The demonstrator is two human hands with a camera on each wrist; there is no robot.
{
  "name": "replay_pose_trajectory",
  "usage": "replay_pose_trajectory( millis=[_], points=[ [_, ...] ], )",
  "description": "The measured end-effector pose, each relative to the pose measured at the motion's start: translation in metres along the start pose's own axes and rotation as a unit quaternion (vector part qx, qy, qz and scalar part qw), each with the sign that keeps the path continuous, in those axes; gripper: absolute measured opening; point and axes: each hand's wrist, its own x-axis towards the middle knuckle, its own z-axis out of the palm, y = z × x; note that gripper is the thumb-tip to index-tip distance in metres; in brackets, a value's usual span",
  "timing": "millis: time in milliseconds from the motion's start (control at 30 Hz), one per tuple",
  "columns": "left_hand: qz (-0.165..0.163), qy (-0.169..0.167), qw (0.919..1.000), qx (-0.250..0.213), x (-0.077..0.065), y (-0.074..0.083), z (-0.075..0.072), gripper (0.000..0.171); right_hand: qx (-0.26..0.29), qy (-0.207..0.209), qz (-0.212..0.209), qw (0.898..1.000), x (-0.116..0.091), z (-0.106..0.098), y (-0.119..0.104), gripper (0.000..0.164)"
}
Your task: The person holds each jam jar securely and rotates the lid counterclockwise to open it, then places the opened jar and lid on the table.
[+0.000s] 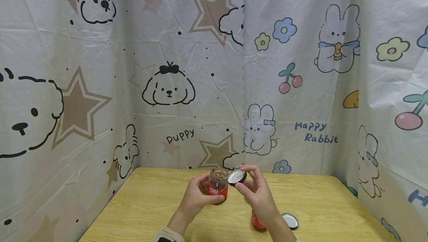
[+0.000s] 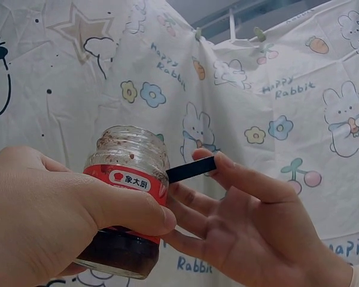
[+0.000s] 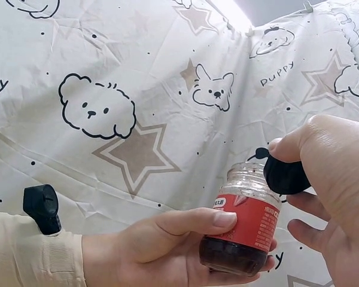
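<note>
My left hand [image 1: 196, 196] grips a glass jar [image 2: 131, 156] with a red label, its mouth uncovered and dark contents low inside. The thumb lies across the label. My right hand [image 1: 259, 192] pinches a black lid [image 3: 287, 174] by its edge, beside the jar's mouth. The lid's white inner side [image 1: 236, 176] faces the head camera. In the left wrist view the black lid [image 2: 191, 170] is seen edge-on, close against the jar's shoulder; whether they touch I cannot tell.
Below my right hand, another red-labelled jar [image 1: 258, 222] stands on the wooden table [image 1: 150, 205], partly hidden by the wrist. A second lid [image 1: 290, 220], white inside up, lies to its right. Printed curtains [image 1: 167, 123] enclose the table's back and sides.
</note>
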Motion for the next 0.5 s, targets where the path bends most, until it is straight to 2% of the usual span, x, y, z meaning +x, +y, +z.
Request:
replay_pose_trajectory(
  millis=[200,500],
  points=[
    [-0.002,0.0,1.0,-0.004,-0.0003,0.0009,-0.0012,0.062,-0.003,0.003,0.007,1.0,0.0004,0.0003,0.0009,0.036],
    [0.008,0.001,0.9999,-0.006,0.0,0.0006,-0.0029,0.056,0.008,-0.01,0.015,1.0,0.0009,-0.0001,0.0036,0.038]
  ],
)
